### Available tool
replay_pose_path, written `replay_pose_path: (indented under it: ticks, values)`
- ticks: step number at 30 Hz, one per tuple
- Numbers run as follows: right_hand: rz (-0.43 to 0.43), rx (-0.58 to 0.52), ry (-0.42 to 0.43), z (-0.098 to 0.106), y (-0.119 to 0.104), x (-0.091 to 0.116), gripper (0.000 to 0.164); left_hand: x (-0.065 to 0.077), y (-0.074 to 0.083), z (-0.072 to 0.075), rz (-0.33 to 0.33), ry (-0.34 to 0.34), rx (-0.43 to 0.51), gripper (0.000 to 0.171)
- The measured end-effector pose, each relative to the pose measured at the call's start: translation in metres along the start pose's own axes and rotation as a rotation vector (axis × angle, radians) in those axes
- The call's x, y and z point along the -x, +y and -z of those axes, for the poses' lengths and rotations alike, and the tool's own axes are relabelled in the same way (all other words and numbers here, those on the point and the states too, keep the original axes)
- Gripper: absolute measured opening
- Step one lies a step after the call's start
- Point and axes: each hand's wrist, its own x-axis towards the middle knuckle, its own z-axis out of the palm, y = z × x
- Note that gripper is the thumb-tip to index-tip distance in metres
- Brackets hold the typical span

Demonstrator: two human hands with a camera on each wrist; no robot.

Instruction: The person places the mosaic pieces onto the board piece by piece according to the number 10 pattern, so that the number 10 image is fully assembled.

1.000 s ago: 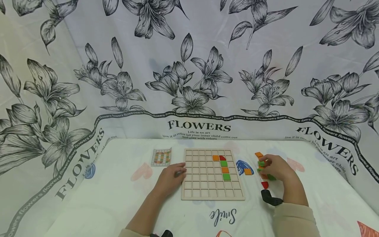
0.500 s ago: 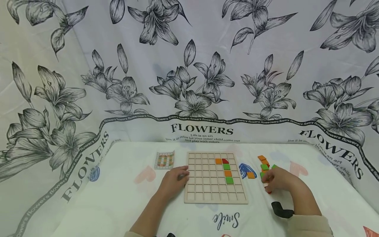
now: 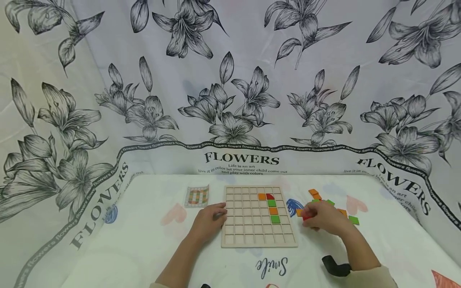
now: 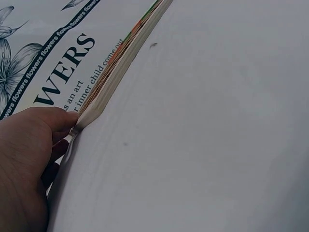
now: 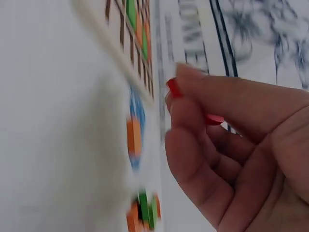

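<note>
My right hand (image 3: 325, 218) is raised between the loose tiles and the board, pinching a small red tile (image 5: 174, 88) between thumb and fingertips. More red (image 5: 215, 118) shows behind the fingers in the right wrist view; I cannot tell whether it is a second piece. The square wooden grid board (image 3: 245, 230) lies flat. Set in its upper right cells are orange tiles, green tiles and one rounded red tile (image 3: 270, 197). At the board's left edge my left hand (image 3: 207, 224) rests, fingertips against the rim and fingers loosely bent.
Loose orange tiles (image 3: 315, 195) and green tiles (image 3: 354, 220) lie right of the board, partly hidden by the right hand. A single orange tile (image 3: 299, 213) lies nearer the board. Left of it is a coloured pattern card (image 3: 197, 196). A flower-print cloth (image 3: 119, 232) covers the table.
My right hand has moved from the tile pile left toward the board, now with the red tile between its fingers. Some tiles have spread to the right. The left hand stays at the board's edge.
</note>
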Motion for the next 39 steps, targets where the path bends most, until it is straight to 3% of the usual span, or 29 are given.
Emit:
replay_pose_path:
  ticks: [5,12,18,25,35,39]
  values:
    - [-0.015,-0.068,-0.011,-0.031,-0.028,-0.014,0.018,0.000,-0.002,-0.002,0.006,0.003,0.022,0.017]
    - [-0.039,-0.110,0.014,-0.058,-0.030,-0.019,0.005,0.000,-0.006,-0.008,0.009,-0.005,0.030,0.017]
    - [0.041,-0.074,0.027,-0.063,-0.028,-0.022,0.008,-0.001,-0.003,-0.004,-0.012,0.003,0.024,0.017]
    - [0.149,-0.006,0.037,-0.064,-0.025,-0.026,0.010,0.000,-0.002,-0.001,0.021,-0.001,0.017,0.017]
    - [0.059,-0.025,0.056,-0.069,-0.023,-0.029,0.005,0.000,0.002,0.000,0.016,0.010,0.027,0.018]
    - [0.030,-0.030,0.038,-0.065,-0.021,-0.029,0.013,0.000,0.002,0.001,0.023,0.009,0.025,0.018]
